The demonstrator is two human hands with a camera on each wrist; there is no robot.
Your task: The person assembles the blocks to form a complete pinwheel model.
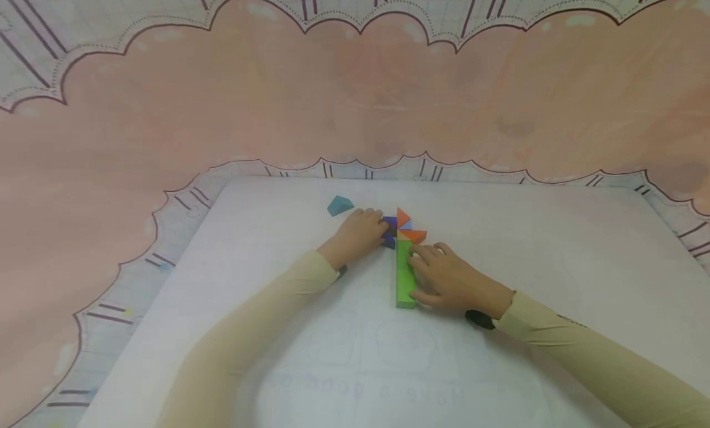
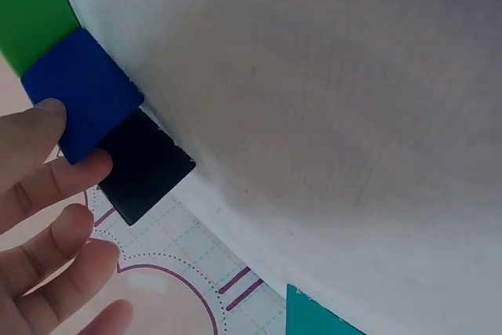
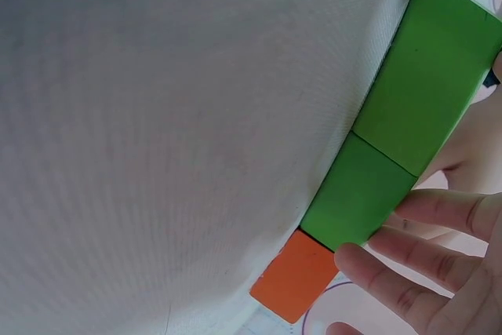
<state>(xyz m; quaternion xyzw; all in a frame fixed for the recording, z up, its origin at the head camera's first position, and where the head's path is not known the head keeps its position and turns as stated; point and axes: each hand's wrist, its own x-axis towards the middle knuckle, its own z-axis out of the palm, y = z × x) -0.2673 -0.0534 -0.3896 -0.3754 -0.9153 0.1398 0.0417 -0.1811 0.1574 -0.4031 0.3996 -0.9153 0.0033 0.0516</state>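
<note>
My left hand [image 1: 360,229] touches the dark blue pieces [image 1: 390,221]. In the left wrist view its thumb meets a blue block [image 2: 86,88] and a fingertip reaches a darker block [image 2: 149,164] beside it; the other fingers are spread. Fingertips of my right hand [image 1: 448,277] rest along the right side of the long green blocks [image 1: 405,271]. The right wrist view has two green blocks [image 3: 431,68] end to end, with an orange block [image 3: 295,275] adjoining. Orange triangles [image 1: 415,236], a light blue piece [image 1: 407,225] and a small tan piece [image 1: 402,235] sit beyond the green.
A teal piece [image 1: 339,205] lies apart, left of the group and beyond my left hand. The white tabletop [image 1: 266,230] has a patterned, scalloped border [image 1: 344,170] along its far edge. Faint mirrored lettering [image 1: 366,388] shows near the front.
</note>
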